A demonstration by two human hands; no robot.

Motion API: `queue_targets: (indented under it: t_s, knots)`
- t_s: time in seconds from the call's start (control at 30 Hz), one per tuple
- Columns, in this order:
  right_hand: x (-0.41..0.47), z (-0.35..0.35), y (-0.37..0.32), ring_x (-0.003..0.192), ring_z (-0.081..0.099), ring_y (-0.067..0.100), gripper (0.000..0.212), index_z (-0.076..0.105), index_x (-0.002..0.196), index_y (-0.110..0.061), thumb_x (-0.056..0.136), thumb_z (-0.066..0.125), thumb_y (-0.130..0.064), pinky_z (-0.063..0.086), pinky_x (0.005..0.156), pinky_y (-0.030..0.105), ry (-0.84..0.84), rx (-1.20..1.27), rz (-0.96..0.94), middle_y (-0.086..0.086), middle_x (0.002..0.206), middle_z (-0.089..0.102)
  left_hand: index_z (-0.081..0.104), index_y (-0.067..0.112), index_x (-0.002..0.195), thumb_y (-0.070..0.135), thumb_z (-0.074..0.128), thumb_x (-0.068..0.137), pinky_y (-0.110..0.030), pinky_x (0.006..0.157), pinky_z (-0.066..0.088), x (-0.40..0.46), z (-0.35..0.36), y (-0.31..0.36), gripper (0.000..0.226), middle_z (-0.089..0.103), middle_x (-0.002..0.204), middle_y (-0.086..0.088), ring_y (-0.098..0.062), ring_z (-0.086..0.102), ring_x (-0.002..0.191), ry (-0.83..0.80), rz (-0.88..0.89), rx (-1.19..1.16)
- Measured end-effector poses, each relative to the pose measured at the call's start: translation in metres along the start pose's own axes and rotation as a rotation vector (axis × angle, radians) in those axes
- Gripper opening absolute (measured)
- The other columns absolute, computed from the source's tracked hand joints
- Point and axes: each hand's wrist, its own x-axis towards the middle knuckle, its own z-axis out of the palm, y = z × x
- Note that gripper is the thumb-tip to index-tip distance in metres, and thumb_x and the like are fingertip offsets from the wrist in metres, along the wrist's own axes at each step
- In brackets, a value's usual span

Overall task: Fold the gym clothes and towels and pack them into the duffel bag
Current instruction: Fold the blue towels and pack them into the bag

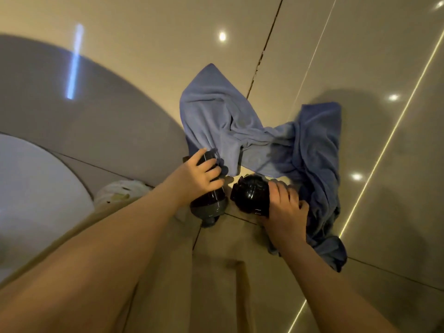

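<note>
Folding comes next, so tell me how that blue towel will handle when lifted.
The blue towel lies rumpled in deep creases on the glossy floor, so it will probably hang limp. It looks light. It may slide easily there.

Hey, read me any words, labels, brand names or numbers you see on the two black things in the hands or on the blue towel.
None can be read.
Black dumbbell in the left hand: thin pale marks, no letters.
Black dumbbell in the right hand: glare and faint marks, too blurred.
Crumpled blue towel on the glossy tile floor: plain.
</note>
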Motion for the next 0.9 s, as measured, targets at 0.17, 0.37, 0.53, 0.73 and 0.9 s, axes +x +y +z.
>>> queue_targets:
  t_s: [0.17,0.37,0.53,0.73,0.9]
  knots:
    - [-0.009,-0.007,0.004,0.098,0.058,0.037,0.085,0.056,0.127,-0.008,0.050,0.089,-0.024,0.048,0.072,0.049,-0.043,0.118,0.096,0.012,0.115,0.063,0.069,0.017,0.091,0.002,0.075,0.068,-0.047,0.080,0.053,0.001,-0.010,-0.003,0.028,0.064,0.079,-0.007,-0.027,0.060,0.071,0.014,0.011,0.000]
    - [-0.033,-0.049,0.006,0.133,0.029,0.026,0.083,0.018,0.148,-0.024,0.083,0.065,-0.043,0.030,0.104,0.047,-0.144,0.324,0.209,0.000,0.148,0.032,0.028,0.024,0.144,0.037,0.055,0.093,-0.037,0.094,0.034,-0.009,-0.076,-0.003,0.060,0.034,0.145,-0.006,-0.028,0.034,0.128,-0.523,-0.224,-0.170]
    - [-0.071,-0.081,0.021,0.132,0.034,0.029,0.092,0.024,0.146,-0.023,0.074,0.075,-0.048,0.037,0.103,0.047,-0.143,0.458,0.280,0.005,0.144,0.039,0.026,0.034,0.142,0.061,0.067,0.075,-0.037,0.094,0.040,-0.027,-0.132,0.002,0.083,0.040,0.138,0.003,-0.024,0.040,0.126,-0.512,-0.535,-0.352]
    - [-0.130,-0.123,0.049,0.122,0.046,0.032,0.095,0.035,0.141,-0.018,0.064,0.070,-0.060,0.043,0.096,0.048,-0.039,0.614,0.311,0.008,0.136,0.050,0.037,0.035,0.136,0.064,0.070,0.069,-0.040,0.093,0.045,-0.061,-0.210,0.036,0.081,0.050,0.130,0.006,-0.023,0.045,0.119,-0.292,-0.796,-0.558]
    - [-0.175,-0.161,0.055,0.111,0.055,0.029,0.083,0.041,0.135,-0.016,0.066,0.080,-0.041,0.048,0.090,0.043,0.164,0.787,0.289,0.006,0.123,0.059,0.035,0.036,0.139,0.070,0.066,0.069,-0.039,0.094,0.045,-0.081,-0.277,0.083,0.084,0.050,0.131,0.006,-0.022,0.045,0.121,-0.051,-0.847,-0.595]
